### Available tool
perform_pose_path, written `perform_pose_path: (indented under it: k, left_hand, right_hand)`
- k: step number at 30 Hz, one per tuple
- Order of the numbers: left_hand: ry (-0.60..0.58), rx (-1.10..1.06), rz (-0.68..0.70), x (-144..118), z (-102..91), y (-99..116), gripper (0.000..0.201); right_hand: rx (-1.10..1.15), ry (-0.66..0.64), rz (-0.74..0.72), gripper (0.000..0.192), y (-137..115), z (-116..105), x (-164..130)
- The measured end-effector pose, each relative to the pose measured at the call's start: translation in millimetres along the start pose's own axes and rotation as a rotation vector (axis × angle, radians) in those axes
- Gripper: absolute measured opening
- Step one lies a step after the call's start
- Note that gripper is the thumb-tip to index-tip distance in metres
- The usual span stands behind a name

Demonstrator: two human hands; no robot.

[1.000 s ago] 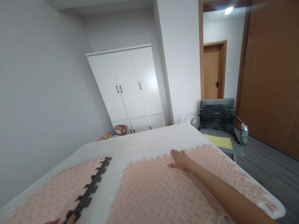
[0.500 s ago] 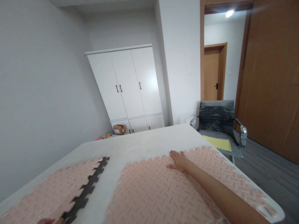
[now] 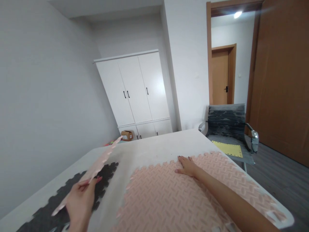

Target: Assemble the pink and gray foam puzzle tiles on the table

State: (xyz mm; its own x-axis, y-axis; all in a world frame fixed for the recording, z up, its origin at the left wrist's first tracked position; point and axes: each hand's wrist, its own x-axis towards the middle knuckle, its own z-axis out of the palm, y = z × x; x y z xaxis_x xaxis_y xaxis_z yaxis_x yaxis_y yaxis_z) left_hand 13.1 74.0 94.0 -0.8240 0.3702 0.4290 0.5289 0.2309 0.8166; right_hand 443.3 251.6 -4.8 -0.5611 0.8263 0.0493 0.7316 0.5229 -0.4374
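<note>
The white desk (image 3: 154,146) now shows a dark mat (image 3: 48,211) at 8 o'clock. Your right hand (image 3: 187,167) stays flat, fingers spread, on the big pink mat (image 3: 169,196). Your left hand (image 3: 80,201) has pinched and lifted the other pink mat (image 3: 96,166) off the dark one.

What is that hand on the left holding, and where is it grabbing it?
The left hand holds a pink foam mat tile by its near edge, lifted off the dark tile.
</note>
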Motion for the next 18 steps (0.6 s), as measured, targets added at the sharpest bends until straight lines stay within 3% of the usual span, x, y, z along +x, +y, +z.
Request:
perform_pose_path:
  k: [3, 7, 9, 11, 14, 16, 18]
  left_hand:
    - [-0.038, -0.210, 0.021, -31, 17.1, 58, 0.027]
    - [-0.356, -0.517, 0.236, -71, 55.0, 104, 0.026]
    - [-0.567, -0.553, 0.349, -93, 76.1, 117, 0.024]
    - [-0.773, -0.549, 0.446, -114, 95.0, 126, 0.019]
    - [-0.997, -0.503, 0.539, -139, 118.4, 134, 0.013]
    - [-1.094, -0.474, 0.567, -149, 131.9, 134, 0.010]
    - [-1.149, -0.448, 0.585, -154, 144.5, 132, 0.009]
  right_hand:
    - [0.248, 0.073, 0.029, 0.099, -3, -6, -2]
    - [0.535, 0.190, 0.097, 0.086, 3, -29, -4]
    - [0.651, 0.149, 0.128, 0.084, 15, -49, -9]
    - [0.934, 0.139, 0.182, 0.085, 33, -70, -16]
    - [1.313, 0.348, 0.374, 0.074, 66, -96, -33]
    - [1.319, 0.472, 0.510, 0.060, 87, -105, -45]
    - [1.268, 0.459, 0.579, 0.043, 102, -107, -55]
